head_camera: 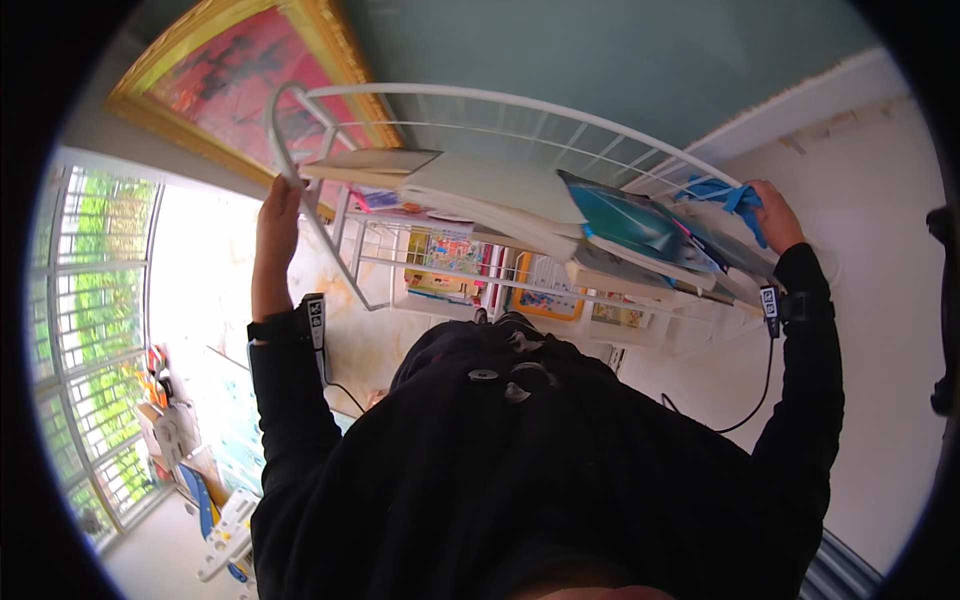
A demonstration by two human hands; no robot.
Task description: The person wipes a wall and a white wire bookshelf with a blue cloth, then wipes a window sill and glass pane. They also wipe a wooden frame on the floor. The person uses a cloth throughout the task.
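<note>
A white metal wire rack (480, 93) spans the view in front of me, its upper rail bent by the lens. My left hand (277, 217) is closed around the curved tube at the rack's left end. At the opposite end, my right hand (777, 216) grips a blue cloth (711, 190) against the rail; whether the fingers also wrap the tube is hidden. Between the hands, books and papers lie on the top shelf, among them a thick pale open book (487, 187) and a teal-covered book (637, 217).
Lower shelves hold picture books (446, 259) and a yellow-framed tray (547, 285). A gold-framed picture (247, 82) leans near the rack's left end, before a grey-green wall (600, 45). A barred window (105, 300) is at left, with white plastic parts (229, 536) below.
</note>
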